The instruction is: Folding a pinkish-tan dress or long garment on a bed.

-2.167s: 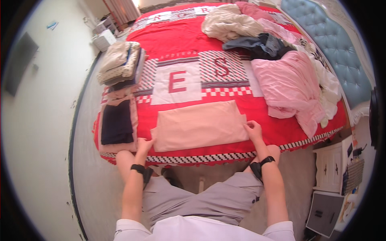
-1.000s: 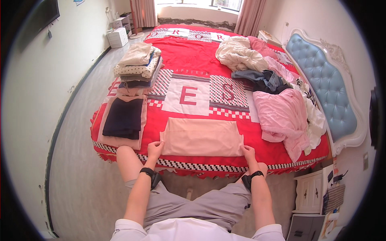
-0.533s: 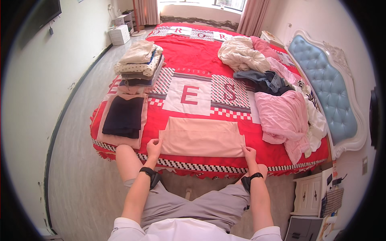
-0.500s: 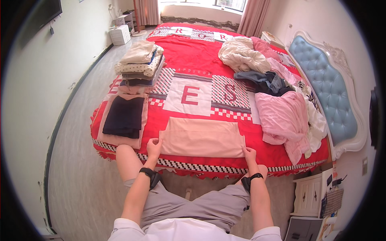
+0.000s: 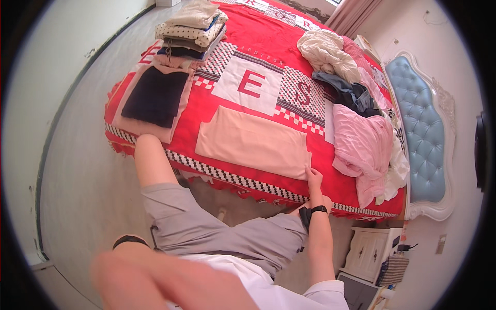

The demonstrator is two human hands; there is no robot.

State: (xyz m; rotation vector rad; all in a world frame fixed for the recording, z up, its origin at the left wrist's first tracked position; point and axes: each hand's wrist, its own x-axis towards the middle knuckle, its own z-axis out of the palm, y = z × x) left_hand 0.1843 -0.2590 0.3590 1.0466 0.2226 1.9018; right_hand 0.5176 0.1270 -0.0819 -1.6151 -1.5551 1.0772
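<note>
Peach cloth, folded into a long flat panel, lies on the near part of the bed, running a little aslant along the checked border. That bed takes up most of what I see, its red cover broken by pale and checked panels. At its right side rises the blue tufted headboard in a white carved frame. Close by the headboard sprawls the loose laundry: a rumpled pink heap nearest, blue and dark clothes beyond it, and a cream bundle farther off. Over on the left stands a neat folded stack, and just this side of it a navy garment rests on a folded pink piece.

The person, in grey shorts, sits facing the bed. Their right arm reaches forward, nearly straight, and the right hand is at the panel's near right corner, fingers pinched together with the edge between them. A black wristband circles that wrist. The left arm is bent and drawn back; its hand seems to be up close to the head, too blurred for me to tell how its fingers stand or whether they hold anything.
</note>
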